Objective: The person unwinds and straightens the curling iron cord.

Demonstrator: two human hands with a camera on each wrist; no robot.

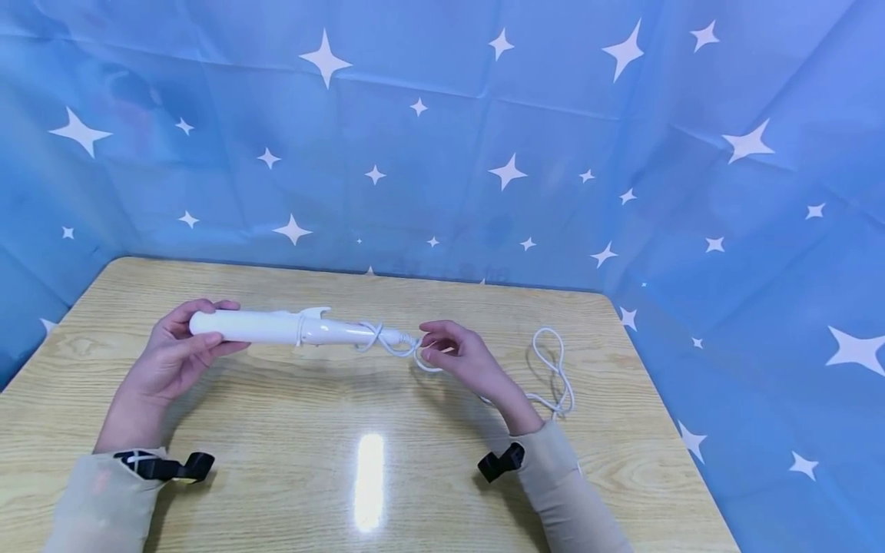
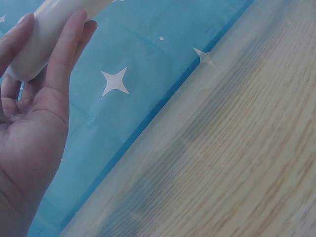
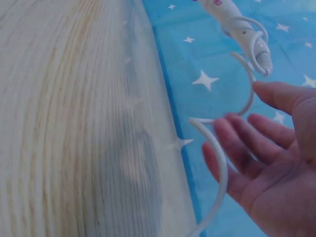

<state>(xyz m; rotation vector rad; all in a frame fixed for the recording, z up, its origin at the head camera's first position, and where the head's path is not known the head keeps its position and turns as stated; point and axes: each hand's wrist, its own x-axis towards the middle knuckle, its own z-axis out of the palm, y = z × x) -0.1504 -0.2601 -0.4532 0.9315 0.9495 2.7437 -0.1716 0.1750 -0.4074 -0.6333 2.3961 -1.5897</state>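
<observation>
Closest in, behind the fingers of each hand, come the left sleeve [image 1: 104, 503] and the right sleeve [image 1: 567, 491], both pale, with a small black camera at each cuff. Between the two forearms, also behind the fingers, a bright reflection [image 1: 369, 482] shows on the wood-grain table [image 1: 276, 453].

Next the hands. The left hand [image 1: 173, 359] grips the rounded end of a white wand [image 1: 256, 326], thumb on the near side and fingers round the far side. The right hand [image 1: 473, 361] is relaxed — fingers loosely bent, thumb standing apart from them.

The wand lies nearly level, raised over the table, reaching from the left fingers to just short of the right fingertips. A small lever [image 1: 314, 312] sticks up from it, about midway between the two sets of fingers. A white cord [image 3: 223, 170] winds round its narrow end just beside the right fingers, then curves past the right thumb and fingertips — whether it touches them I cannot tell. More of the cord lies on the table in a loose loop, to the right of the right fingers.

Beyond all the fingers runs the table's far edge, and past that hangs a blue backdrop [image 1: 429, 207] with white four-pointed stars.
</observation>
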